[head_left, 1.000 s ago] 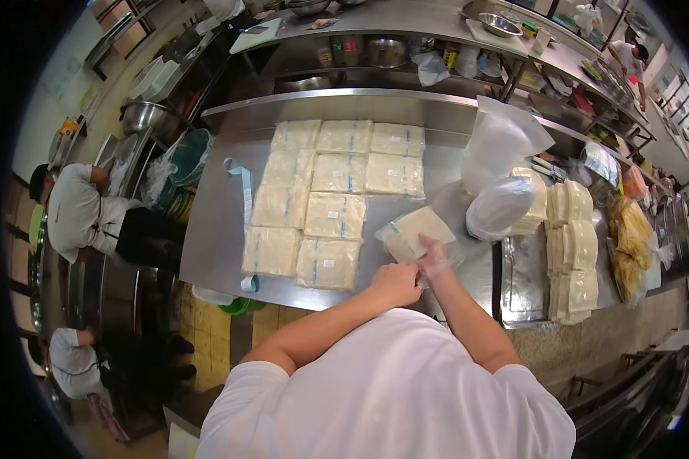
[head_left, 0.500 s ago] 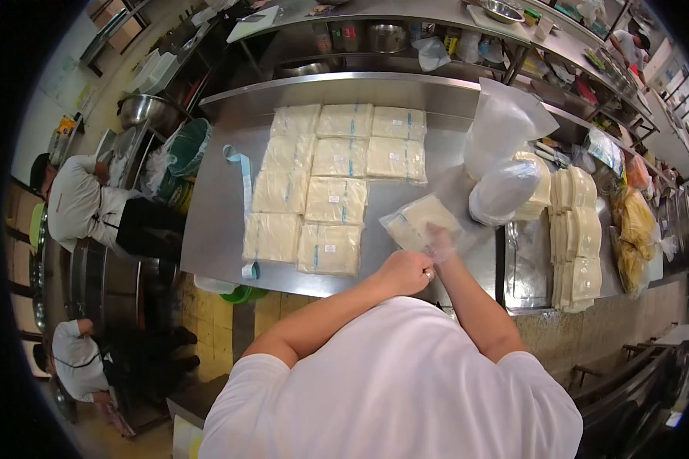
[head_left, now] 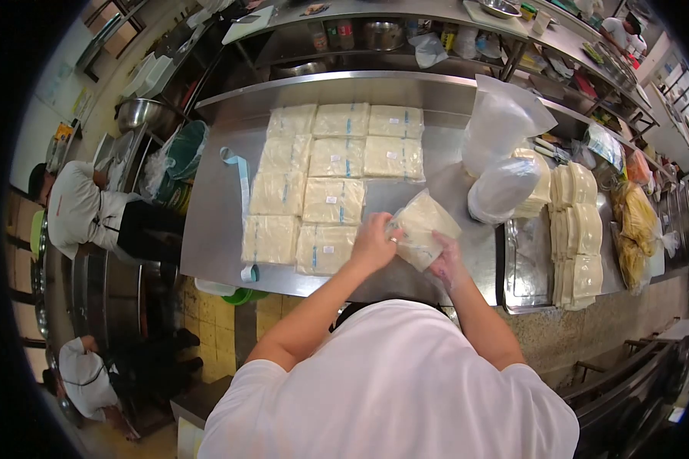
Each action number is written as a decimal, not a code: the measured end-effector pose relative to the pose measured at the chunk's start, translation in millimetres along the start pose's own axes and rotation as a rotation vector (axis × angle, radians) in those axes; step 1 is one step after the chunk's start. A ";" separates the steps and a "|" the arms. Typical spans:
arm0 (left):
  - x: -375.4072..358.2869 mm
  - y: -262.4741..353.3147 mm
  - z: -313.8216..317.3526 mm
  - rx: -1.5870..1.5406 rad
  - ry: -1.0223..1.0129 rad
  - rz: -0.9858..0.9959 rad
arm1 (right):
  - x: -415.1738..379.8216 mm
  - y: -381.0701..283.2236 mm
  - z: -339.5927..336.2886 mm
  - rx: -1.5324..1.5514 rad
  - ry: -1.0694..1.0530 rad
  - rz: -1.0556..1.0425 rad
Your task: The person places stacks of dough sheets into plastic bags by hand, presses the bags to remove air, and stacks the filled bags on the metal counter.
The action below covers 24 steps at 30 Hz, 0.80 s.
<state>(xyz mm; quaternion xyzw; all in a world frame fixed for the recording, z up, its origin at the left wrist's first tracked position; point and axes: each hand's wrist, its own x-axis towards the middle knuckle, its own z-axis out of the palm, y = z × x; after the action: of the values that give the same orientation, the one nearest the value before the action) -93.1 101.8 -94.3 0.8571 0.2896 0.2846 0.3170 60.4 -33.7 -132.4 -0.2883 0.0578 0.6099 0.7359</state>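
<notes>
Between my two hands is a clear plastic bag of pale flat sheets (head_left: 425, 223), tilted above the steel table (head_left: 444, 281). My left hand (head_left: 375, 243) grips its left edge, a ring on one finger. At its lower right corner my right hand (head_left: 446, 262) holds it with thumb and fingers. To the left lie several similar filled bags (head_left: 334, 200) in rows, with blue stripes and some small white labels. A blue strip of stickers or tape (head_left: 243, 180) lies beside them.
Clear plastic bags (head_left: 505, 130) stand at the back right. Stacks of pale sheets (head_left: 576, 237) rest by a metal tray (head_left: 527, 264) on the right. Yellowish bags (head_left: 634, 233) lie beyond. People (head_left: 92, 199) in white shirts are at the left.
The bag has been lifted and turned upright from the tabletop. My left hand has moved up and left onto its edge, and my right hand has shifted down to its lower right corner.
</notes>
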 end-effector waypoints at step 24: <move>-13.4 102.2 -50.6 -0.144 -0.566 -0.119 | -4.2 -16.7 77.3 -0.193 0.639 -0.048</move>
<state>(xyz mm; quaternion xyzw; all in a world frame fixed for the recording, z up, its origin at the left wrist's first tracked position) -103.7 47.4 6.3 0.8591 0.2186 0.0352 0.4613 54.3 -0.6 -60.8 -0.5348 0.2207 0.4737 0.6639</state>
